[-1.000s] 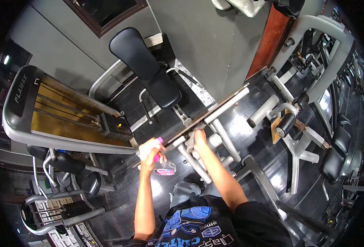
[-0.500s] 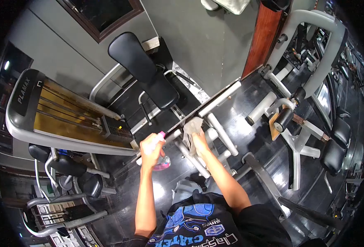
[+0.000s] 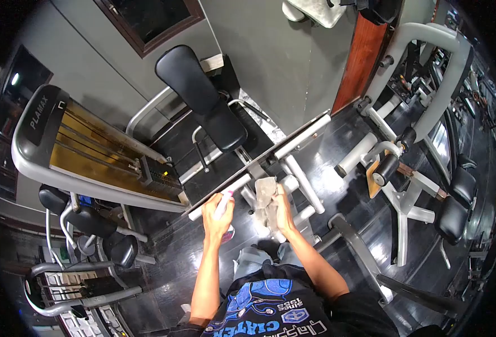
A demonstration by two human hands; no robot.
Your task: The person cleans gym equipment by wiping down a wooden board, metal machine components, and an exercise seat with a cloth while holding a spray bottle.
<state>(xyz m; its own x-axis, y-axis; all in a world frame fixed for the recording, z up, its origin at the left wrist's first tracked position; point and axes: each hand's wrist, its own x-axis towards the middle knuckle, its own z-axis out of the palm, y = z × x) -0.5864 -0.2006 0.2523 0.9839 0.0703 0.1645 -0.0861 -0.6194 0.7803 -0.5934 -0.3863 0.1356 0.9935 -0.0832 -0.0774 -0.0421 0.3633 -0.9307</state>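
Note:
My left hand is wrapped round the neck of a spray bottle. Its white head with a pink nozzle shows above my fingers, and part of the clear body with pink liquid shows beside my wrist. A grey-beige cloth hangs loosely from my right hand, which grips it along one side. Both hands are in front of my body, apart from each other. Below them are the pale metal tubes of a machine frame.
A weight-stack machine stands at left, with a black padded seat beyond my hands. Grey-framed equipment with a black roller and dark pads is at right. A dark bar crosses near my right elbow. The floor is dark and glossy.
My left hand has shifted right and slightly down with the spray bottle, nearer the cloth. My right hand has turned and moved lower, and the cloth now hangs spread out on its left side.

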